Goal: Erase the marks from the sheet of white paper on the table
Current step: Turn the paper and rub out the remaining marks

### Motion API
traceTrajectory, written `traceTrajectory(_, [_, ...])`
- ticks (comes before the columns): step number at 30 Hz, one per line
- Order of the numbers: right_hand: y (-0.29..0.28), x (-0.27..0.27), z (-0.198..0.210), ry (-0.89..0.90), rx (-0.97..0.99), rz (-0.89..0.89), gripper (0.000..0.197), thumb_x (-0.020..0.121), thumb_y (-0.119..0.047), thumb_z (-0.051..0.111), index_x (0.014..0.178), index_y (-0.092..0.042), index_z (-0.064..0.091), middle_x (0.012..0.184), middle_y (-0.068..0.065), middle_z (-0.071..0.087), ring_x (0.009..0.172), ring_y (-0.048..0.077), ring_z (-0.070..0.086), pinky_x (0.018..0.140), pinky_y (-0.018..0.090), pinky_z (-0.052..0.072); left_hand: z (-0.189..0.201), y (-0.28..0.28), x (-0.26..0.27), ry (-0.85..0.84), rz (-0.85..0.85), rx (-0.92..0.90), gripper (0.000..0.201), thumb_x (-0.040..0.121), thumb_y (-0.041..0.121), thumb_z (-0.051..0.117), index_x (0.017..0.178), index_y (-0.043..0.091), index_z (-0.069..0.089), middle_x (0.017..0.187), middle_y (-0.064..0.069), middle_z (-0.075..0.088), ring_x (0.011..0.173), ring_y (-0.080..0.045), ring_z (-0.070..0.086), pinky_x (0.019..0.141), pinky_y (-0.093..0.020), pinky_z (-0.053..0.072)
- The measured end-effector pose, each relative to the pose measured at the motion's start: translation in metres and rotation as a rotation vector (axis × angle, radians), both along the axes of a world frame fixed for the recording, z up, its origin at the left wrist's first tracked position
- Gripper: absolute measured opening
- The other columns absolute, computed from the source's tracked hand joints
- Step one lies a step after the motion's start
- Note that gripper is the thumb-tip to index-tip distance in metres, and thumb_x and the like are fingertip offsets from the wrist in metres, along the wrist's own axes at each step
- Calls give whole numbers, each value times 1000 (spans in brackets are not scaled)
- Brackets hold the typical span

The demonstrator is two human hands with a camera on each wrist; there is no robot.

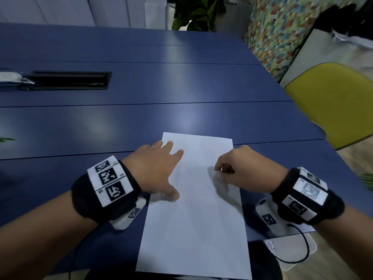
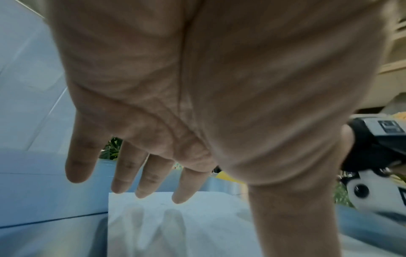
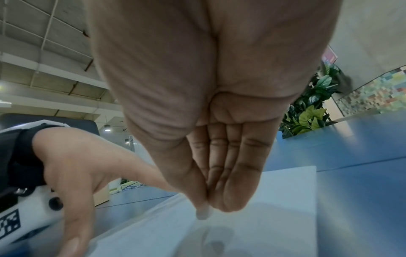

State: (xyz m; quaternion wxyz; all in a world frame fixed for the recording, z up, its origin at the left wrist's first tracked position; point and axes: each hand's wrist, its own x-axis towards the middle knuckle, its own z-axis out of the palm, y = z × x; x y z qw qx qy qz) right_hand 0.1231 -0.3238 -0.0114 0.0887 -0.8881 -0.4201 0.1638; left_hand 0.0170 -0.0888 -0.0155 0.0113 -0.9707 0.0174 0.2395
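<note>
A white sheet of paper [image 1: 193, 215] lies lengthwise on the blue table [image 1: 141, 118], its near end at the table's front edge. Any marks on it are too faint to make out. My left hand [image 1: 169, 172] lies flat on the sheet's upper left part, fingers spread and straight [image 2: 142, 182]. My right hand [image 1: 219, 172] hovers low over the sheet's right side, its thumb and fingertips pinching a small whitish eraser [image 3: 203, 213]. The eraser's tip sits just above or on the paper [image 3: 252, 226]. Its shadow falls on the paper below it.
A yellow chair [image 1: 333, 102] stands at the table's right corner. A black cable slot [image 1: 70, 80] is sunk into the tabletop at the far left, with a silvery object [image 1: 12, 77] beside it. A white pad and black cable [image 1: 292, 251] lie below my right wrist.
</note>
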Motion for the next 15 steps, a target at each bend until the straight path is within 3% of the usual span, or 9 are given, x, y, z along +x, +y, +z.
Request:
traceTrajectory(4, [18,1,1,31,35,58,20,91,-23,66,109,-25,76,86,-12,75,79,3,62,78,26,56,-12,-5,1,18,-6,46,130,71,80,72,166,25,1,172,-13,11,157,-29,18,123,-49,27])
traceTrajectory(9, [38,7,-3,58,56,85,25,88,-19,65,109,-24,77,86,-10,76,82,7,64,81,29,56,-10,-4,0,31,7,24,131,72,79,72,166,26,-1,174,-14,4,157,-29,23,122,-46,31])
traceTrajectory(12, [38,7,-5,73,52,117,22,89,-21,65,106,-24,78,86,-10,76,82,6,67,80,30,57,-10,-5,-1,24,7,34,130,73,79,72,166,27,-1,174,-13,3,156,-29,23,121,-46,31])
traceTrajectory(15, [35,4,-3,105,26,190,14,91,-31,69,100,-26,78,84,-13,76,80,4,66,76,24,56,-11,-5,-2,22,5,42,129,74,80,70,166,28,-3,174,-13,1,157,-29,23,120,-46,32])
